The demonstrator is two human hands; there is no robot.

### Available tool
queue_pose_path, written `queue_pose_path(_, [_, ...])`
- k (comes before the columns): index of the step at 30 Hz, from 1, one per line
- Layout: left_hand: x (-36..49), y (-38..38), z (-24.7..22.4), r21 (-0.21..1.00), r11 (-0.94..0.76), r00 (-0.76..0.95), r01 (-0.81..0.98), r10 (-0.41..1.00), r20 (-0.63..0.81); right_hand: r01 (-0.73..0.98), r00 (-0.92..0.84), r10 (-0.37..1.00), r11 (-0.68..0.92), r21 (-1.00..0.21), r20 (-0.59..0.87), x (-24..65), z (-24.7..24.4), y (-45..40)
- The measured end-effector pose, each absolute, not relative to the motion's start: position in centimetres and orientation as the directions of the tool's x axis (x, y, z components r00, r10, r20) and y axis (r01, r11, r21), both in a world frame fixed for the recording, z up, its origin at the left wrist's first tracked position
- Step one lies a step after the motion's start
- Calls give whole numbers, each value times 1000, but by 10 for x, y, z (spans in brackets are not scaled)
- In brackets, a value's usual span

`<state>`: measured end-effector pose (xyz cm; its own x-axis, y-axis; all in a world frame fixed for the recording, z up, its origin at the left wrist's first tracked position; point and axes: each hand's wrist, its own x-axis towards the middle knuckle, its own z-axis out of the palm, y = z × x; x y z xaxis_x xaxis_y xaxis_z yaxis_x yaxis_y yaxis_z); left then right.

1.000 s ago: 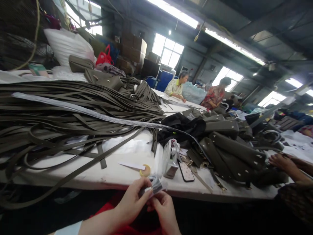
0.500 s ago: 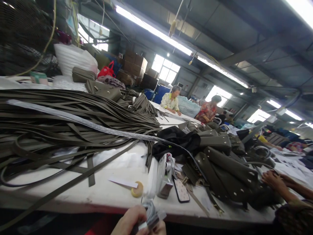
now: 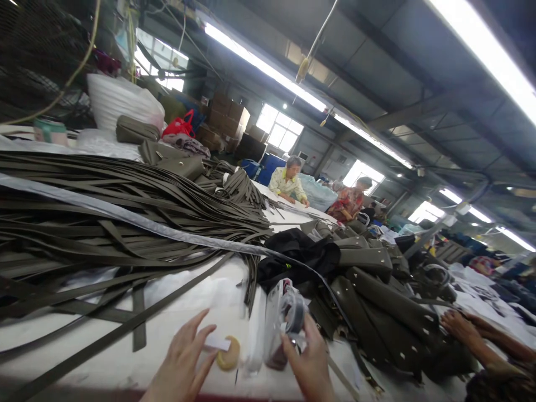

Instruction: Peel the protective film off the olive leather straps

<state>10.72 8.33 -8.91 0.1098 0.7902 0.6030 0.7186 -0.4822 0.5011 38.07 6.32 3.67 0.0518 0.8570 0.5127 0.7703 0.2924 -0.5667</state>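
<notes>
My left hand (image 3: 186, 357) is raised over the front of the white table (image 3: 167, 290), its fingers apart and nothing in them. Just right of it lie a yellow ring-shaped roll (image 3: 228, 354) and a white paper strip (image 3: 218, 342). My right hand (image 3: 307, 354) grips a coil of grey cable (image 3: 294, 312) between thumb and fingers. The coil is in front of a pale upright box-like object (image 3: 274, 318), partly hiding it. Left of both hands spreads a large heap of dark olive straps (image 3: 125, 212), crossed by a long grey strip (image 3: 167, 228).
Dark olive bags (image 3: 381, 318) are piled at the right, beside a black cloth (image 3: 297, 251). Another person's hands (image 3: 464, 329) touch the bags at the far right. Two people sit farther back along the table. A green-and-pink can (image 3: 50, 131) stands back left.
My hands have come apart; the left moved left and opened, while the right rose with the coil toward the box-like object. The view has shifted slightly.
</notes>
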Motion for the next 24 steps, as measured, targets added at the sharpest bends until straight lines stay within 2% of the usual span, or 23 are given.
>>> queue_pose_path(3, [82, 118, -102, 460, -305, -13, 834, 822, 569, 941, -23, 852, 195, -277, 523, 416, 82, 131])
queue_pose_path(4, [77, 124, -103, 468, -249, -50, 848, 840, 540, 972, 0, 857, 121, -201, 515, 427, 93, 154])
queue_pose_path(5, [74, 128, -103, 478, -211, -75, 853, 857, 511, 981, 21, 856, 82, -176, 517, 437, 102, 175])
queue_pose_path(10, [74, 126, -100, 529, -189, -86, 827, 888, 451, 990, 101, 843, -34, -135, 528, 459, 117, 227])
queue_pose_path(17, [69, 126, -104, 575, -333, -53, 747, 832, 552, 979, -135, 917, 182, -90, 375, 421, 63, 161])
queue_pose_path(20, [62, 128, -62, 552, -434, 17, 712, 797, 604, 961, -202, 917, 253, -111, 343, 417, 50, 120])
queue_pose_path(24, [43, 111, 51, 493, -579, 80, 650, 697, 713, 938, -236, 915, 303, -169, 328, 420, 59, 70])
